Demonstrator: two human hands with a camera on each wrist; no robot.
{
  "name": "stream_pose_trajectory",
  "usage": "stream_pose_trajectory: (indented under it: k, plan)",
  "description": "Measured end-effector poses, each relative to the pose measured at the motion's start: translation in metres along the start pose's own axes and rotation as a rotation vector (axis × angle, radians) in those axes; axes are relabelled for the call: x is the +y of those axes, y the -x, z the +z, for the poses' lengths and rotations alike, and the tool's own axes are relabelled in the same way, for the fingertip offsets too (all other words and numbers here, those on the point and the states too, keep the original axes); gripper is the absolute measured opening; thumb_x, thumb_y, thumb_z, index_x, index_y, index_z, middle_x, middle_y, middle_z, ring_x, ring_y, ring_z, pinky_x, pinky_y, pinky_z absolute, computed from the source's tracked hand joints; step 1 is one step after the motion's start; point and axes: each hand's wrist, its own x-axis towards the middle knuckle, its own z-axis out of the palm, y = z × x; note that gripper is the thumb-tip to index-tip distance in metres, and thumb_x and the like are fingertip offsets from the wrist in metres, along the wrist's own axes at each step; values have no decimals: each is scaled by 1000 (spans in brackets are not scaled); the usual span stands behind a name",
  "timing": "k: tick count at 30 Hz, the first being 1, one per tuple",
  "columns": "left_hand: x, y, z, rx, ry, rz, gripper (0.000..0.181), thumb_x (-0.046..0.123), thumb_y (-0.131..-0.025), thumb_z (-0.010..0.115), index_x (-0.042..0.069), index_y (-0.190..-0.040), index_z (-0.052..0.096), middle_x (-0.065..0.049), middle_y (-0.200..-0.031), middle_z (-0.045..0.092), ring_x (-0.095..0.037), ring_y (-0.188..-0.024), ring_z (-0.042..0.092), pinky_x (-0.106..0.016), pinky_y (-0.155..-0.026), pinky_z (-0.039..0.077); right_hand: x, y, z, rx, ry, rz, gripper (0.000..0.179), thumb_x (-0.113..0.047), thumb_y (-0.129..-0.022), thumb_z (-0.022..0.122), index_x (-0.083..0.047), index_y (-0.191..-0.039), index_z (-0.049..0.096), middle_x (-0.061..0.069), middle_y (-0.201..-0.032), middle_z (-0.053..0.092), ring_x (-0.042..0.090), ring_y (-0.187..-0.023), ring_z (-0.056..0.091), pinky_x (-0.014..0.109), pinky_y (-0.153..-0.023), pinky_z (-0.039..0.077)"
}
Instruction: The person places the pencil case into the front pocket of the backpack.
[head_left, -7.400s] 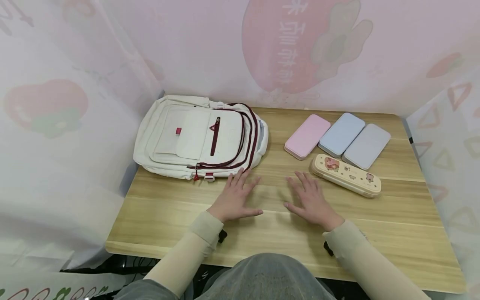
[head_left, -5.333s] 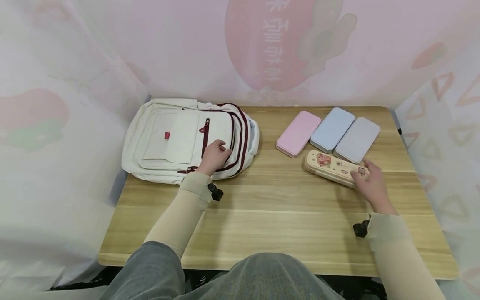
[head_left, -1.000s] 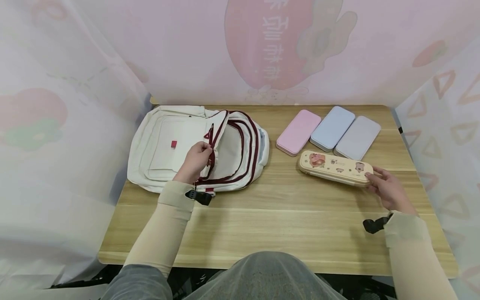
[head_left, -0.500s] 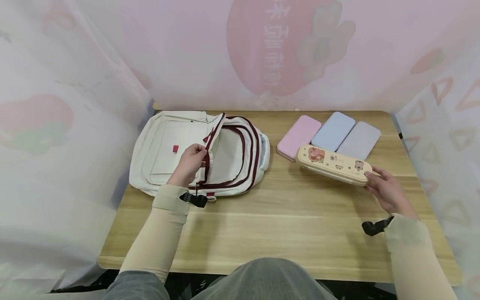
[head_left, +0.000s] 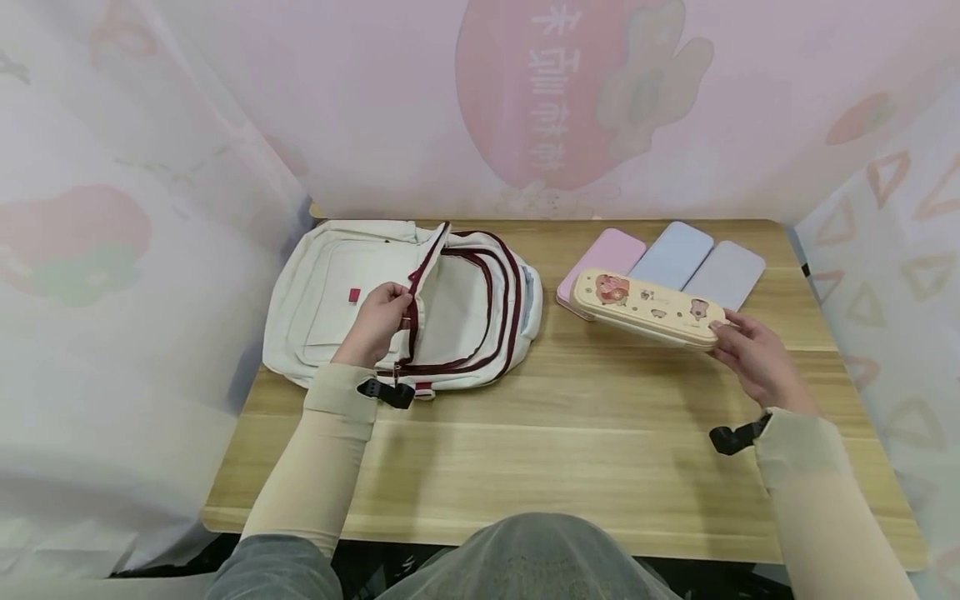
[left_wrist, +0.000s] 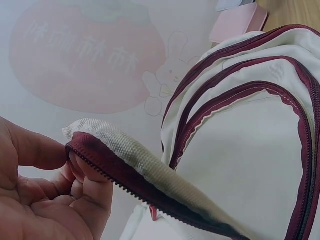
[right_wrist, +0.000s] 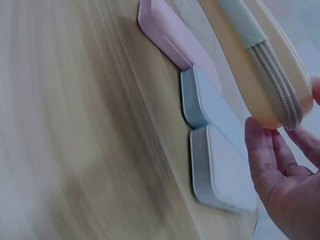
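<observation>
Fruit-printed sheeting (head_left: 360, 125) backs the table (head_left: 525, 467). Raised above it, the cream case (head_left: 645, 305) points left and slightly away lengthwise, its right end pinched in the right hand's (head_left: 761, 358) grip; the left hand (head_left: 375, 323) pinches the open backpack's (head_left: 326, 287) flap (left_wrist: 150, 180).

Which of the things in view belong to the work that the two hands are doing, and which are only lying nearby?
In the work:
cream zip case, in the grip of the right hand
white backpack, its unzipped flap held by the left hand

Apparently just lying on the table:
pink box
blue box
pale grey box
</observation>
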Motion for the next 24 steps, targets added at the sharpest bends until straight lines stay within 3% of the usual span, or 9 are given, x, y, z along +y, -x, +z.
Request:
stream_pose_trajectory:
  k: [11,24]
  plan:
    - [0,1,2,1,10,-1,12,7,-110,41,0,-104,48,-7,-91,49,-11,-74,50,-21,-65,48,-5,-8,43,-8,17,-34,73,-10,-105,60,6,-160,14,-4,-103,60,4,-87,64,19,-78,55]
    - [1,2,-2,9,5,0,11,9,-111,41,1,-106,48,-7,-92,48,-12,-76,49,-21,-66,47,-2,-25,89,-6,168,-42,66,-12,-107,56,5,-160,21,5,-117,48,2,-87,60,17,-78,54]
